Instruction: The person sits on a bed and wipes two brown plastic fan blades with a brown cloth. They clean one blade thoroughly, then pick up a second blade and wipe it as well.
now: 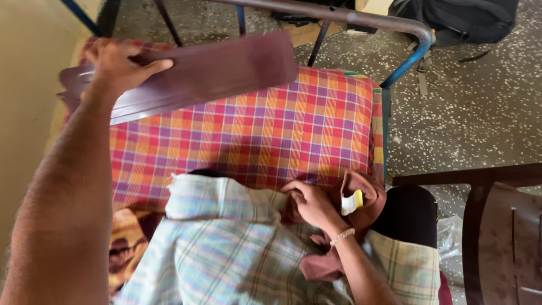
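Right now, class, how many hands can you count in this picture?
2. The left hand is at upper left, gripping a maroon board. The right hand is lower centre, on a brown garment. No others show.

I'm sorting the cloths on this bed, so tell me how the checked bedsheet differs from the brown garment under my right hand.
The checked bedsheet is bright orange, pink and purple plaid; the brown garment is one plain colour. The bedsheet lies spread flat over the mattress; the garment is crumpled, with a pale tag showing. The right hand rests on the garment only. Both are fabric.
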